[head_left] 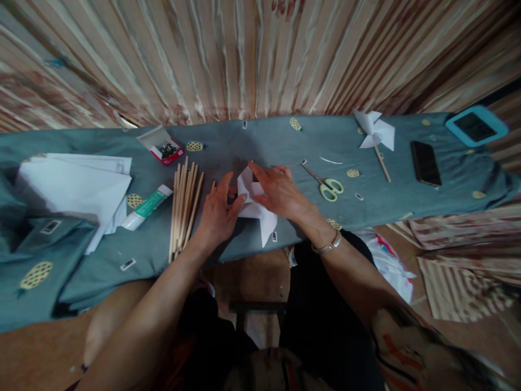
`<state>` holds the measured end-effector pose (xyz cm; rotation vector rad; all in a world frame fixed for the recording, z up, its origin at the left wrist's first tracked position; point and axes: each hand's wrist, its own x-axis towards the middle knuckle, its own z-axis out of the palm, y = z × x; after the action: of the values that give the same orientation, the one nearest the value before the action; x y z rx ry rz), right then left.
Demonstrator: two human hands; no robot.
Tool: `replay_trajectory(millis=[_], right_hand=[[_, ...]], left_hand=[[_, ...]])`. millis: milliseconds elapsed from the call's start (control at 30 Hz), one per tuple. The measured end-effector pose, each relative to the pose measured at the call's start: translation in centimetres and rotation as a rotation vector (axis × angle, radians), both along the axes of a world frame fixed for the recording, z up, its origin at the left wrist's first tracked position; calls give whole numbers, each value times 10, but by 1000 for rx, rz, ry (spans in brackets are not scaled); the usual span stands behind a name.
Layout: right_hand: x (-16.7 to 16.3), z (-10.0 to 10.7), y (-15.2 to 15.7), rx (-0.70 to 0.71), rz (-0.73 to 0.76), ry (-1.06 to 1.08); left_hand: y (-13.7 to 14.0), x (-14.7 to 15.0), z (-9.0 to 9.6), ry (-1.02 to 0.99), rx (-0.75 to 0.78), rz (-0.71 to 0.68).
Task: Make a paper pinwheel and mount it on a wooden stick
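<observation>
A white paper pinwheel (pixel 266 220), its blades folded and one pointed tip hanging toward me, is between my hands at the near edge of the table. My left hand (pixel 220 212) holds its left side, with the thumb on the paper and the index finger raised apart. From the right, my right hand (pixel 283 193) grips the upper and right part, index finger at the top tip and thumb near the centre. My fingers partly hide the folds and the middle. Wooden sticks (pixel 183 201) lie in a bundle just left of my left hand.
Green-handled scissors (pixel 330 189) and a paper sliver (pixel 331 161) lie to the right. Beyond are a pinwheel on a stick (pixel 376 133), a phone (pixel 425 163) and a blue-framed tablet (pixel 476 126). Leftward are a glue tube (pixel 147 207), a small red box (pixel 169 155) and paper sheets (pixel 77 184).
</observation>
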<state>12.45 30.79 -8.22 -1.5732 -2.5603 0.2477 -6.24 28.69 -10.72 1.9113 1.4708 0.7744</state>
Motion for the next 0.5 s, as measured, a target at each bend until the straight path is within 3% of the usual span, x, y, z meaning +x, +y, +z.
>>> replay_trajectory(millis=[233, 500], right_hand=[[3, 1, 5, -32, 20, 57], [5, -4, 1, -53, -42, 149]], left_hand=[[3, 5, 2, -126, -60, -48], [7, 4, 1, -39, -21, -72]])
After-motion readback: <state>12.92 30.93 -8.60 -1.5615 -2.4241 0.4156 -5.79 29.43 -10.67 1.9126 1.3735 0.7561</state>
